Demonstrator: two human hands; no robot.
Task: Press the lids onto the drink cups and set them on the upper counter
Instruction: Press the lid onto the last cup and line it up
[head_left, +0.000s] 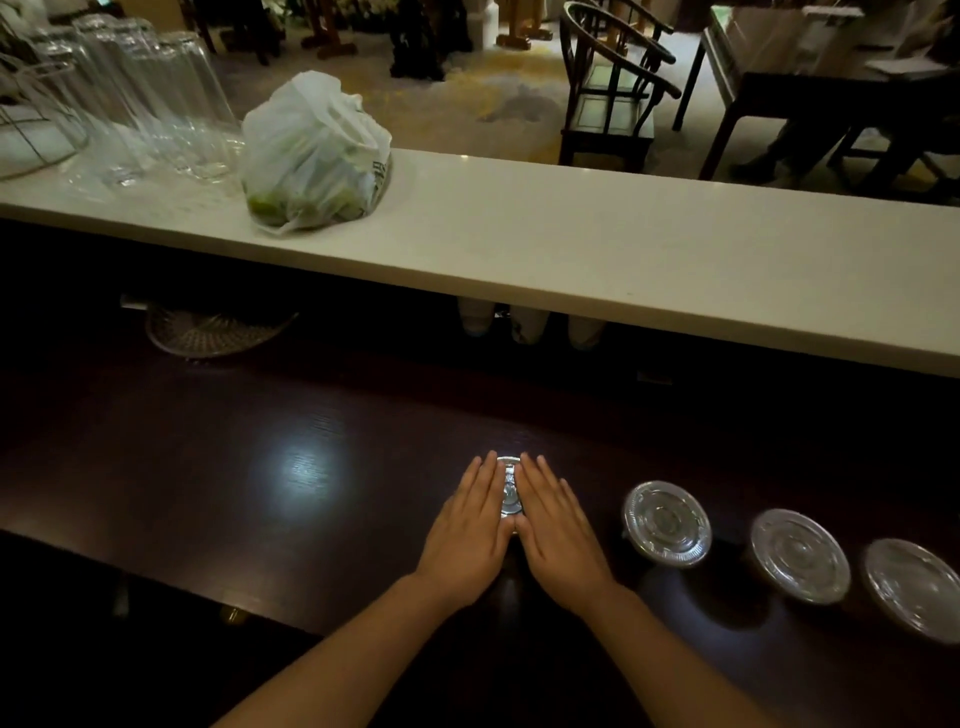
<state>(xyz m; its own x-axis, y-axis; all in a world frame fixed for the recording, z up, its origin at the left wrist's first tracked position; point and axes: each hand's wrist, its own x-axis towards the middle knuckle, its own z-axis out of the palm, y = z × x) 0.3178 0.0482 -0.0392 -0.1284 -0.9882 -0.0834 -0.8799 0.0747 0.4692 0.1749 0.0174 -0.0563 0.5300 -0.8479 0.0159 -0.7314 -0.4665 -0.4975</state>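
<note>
On the dark lower counter stands a drink cup with a clear plastic lid. My left hand and my right hand lie flat on that lid, side by side, fingers straight and pointing away from me; only a strip of lid shows between them and the cup below is hidden. To the right stand three more lidded cups in a row. The white upper counter runs across the view beyond them.
On the upper counter's left end sit a white plastic bag with green fruit and several upturned clear glasses. Under its edge hang stacked paper cups and a woven basket. Chairs and a table stand beyond.
</note>
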